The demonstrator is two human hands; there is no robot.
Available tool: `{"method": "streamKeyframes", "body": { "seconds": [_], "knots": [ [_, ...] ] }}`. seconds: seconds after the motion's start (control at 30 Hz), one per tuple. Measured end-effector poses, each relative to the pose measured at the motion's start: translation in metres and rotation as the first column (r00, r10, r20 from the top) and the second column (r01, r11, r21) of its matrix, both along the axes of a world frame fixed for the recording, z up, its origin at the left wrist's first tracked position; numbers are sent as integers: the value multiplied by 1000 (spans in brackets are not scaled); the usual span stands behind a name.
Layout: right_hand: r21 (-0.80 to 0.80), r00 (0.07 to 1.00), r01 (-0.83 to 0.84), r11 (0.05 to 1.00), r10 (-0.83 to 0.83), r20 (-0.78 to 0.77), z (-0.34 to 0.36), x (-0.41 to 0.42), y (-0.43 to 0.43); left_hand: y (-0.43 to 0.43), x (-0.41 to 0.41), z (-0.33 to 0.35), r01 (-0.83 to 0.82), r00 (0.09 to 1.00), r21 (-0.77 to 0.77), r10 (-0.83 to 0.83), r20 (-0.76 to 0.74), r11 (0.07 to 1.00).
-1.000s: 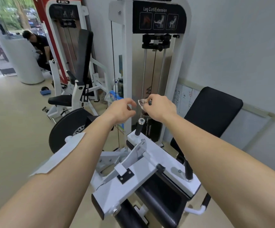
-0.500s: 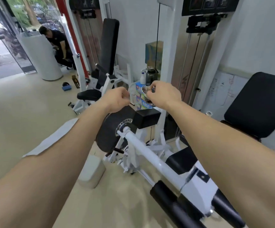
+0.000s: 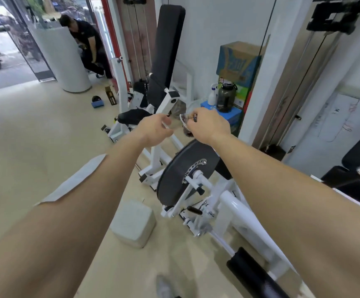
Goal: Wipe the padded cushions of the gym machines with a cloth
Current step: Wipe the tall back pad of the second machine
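Inspector: Left hand point(image 3: 155, 130), right hand point(image 3: 209, 125) — position and grip?

Attendant: Raised level ahead, close together, not touching. Right: pinching a small crumpled item point(image 3: 186, 119), whitish and shiny, at the fingertips. Left: fingers loosely curled just beside that item; cannot tell whether gripping anything.

Inspector: Cloth located?

Attendant: Cannot confirm. Only that crumpled item, kind unclear, plus a white strip point(image 3: 73, 179) lying along the left forearm — material also unclear.

Inspector: Cushions?

Attendant: Black backrest pad point(image 3: 167, 50) upright beyond the hands, black seat pad point(image 3: 132, 116) low in front of it. Black roller pad point(image 3: 254, 274) at lower right. Well apart from both hands, every one.

Inspector: Remainder?

Attendant: Black weight disc point(image 3: 185, 168) below the right wrist in view. Grey block point(image 3: 133, 224) on the floor point(image 3: 35, 136) beside it. Spray bottle point(image 3: 213, 94) just beside a dark jug point(image 3: 226, 97), both on a blue box point(image 3: 235, 117) by the wall.
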State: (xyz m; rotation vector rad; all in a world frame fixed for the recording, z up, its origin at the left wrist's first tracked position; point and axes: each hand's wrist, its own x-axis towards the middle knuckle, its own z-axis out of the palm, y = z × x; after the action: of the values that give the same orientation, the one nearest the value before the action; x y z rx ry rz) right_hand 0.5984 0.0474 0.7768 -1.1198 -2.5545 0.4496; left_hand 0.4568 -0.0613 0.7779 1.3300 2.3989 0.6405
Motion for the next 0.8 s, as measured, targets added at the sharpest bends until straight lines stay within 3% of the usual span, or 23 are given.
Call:
{"method": "streamKeyframes", "body": {
  "seconds": [0.27,0.63,0.8],
  "knots": [
    [-27,999,29,999,-30,-42,-33,-174,91,102,-171,-27,47,999,18,-46,-14,999],
    [-164,994,103,981,-105,-8,-20,-399,242,260,-407,-17,100,994,45,-98,-37,994],
    [-319,977,123,940,-170,-125,-37,-487,279,304,-491,-29,145,989,86,-147,22,986]
  ]
}}
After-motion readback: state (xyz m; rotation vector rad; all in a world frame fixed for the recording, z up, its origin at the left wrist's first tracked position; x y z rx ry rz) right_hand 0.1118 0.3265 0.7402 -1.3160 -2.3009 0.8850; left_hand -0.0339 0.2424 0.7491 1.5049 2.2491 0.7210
